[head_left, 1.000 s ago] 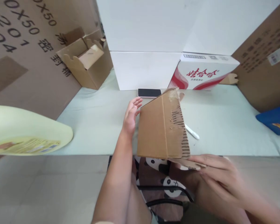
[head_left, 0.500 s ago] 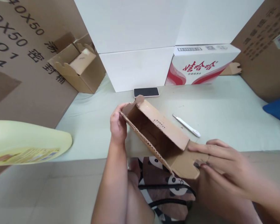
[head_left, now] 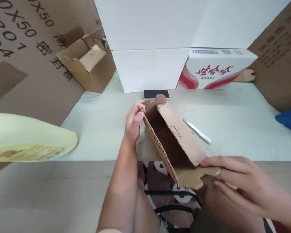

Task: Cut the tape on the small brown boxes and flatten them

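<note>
I hold a small brown corrugated cardboard box over the near edge of the pale green table, its open side facing up towards me. My left hand pinches the box's far left corner, fingers curled on the flap there. At the near end, my right hand grips the scalloped end flap with thumb above and fingers below. A white-handled knife lies on the table just right of the box.
A black phone lies beyond the box, before stacked white boxes. A red-and-white carton stands to the right, an open brown box back left. Large cardboard sheets flank both sides. A yellow bottle lies left, something blue far right.
The box has been turned from standing closed side towards me to lying open side up. My left hand went from open beside it to pinching its corner; my right hand kept the end flap.
</note>
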Demonstrator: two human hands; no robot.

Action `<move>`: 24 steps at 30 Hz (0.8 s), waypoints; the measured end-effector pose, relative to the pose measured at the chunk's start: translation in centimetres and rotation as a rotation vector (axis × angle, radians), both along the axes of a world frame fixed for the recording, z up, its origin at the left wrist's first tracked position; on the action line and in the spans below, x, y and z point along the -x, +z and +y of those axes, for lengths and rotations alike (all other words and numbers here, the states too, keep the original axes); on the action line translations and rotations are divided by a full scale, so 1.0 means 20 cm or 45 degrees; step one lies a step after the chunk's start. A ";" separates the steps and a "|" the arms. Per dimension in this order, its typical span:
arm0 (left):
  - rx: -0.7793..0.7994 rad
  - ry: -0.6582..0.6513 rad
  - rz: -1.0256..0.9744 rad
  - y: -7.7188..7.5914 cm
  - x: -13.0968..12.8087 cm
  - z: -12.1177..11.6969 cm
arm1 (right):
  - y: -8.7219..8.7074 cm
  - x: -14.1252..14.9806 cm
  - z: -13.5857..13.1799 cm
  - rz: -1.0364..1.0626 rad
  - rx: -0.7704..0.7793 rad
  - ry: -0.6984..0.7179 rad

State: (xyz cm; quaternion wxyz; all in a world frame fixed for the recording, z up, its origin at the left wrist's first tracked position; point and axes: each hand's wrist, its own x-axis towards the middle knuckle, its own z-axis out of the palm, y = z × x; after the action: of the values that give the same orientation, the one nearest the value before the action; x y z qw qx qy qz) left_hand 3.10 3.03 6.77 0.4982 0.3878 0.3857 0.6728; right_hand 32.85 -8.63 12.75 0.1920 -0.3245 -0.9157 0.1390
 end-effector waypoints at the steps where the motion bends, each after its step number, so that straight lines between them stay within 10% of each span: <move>1: -0.040 0.020 0.042 0.00 0.00 0.00 | -0.01 -0.01 -0.02 -0.013 -0.008 -0.021; 16: -0.158 0.012 0.099 0.00 -0.03 0.00 | -0.07 0.06 -0.07 -0.119 -0.051 -0.116; 24: -0.245 -0.129 0.126 -0.01 -0.03 -0.01 | -0.19 0.03 0.06 0.506 0.171 -0.365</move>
State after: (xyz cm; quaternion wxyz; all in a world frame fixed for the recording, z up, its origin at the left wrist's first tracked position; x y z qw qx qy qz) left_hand 3.62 2.76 6.55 0.4725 0.4855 0.3233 0.6607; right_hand 32.31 -7.39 9.04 0.3642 -0.4293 -0.7933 0.2319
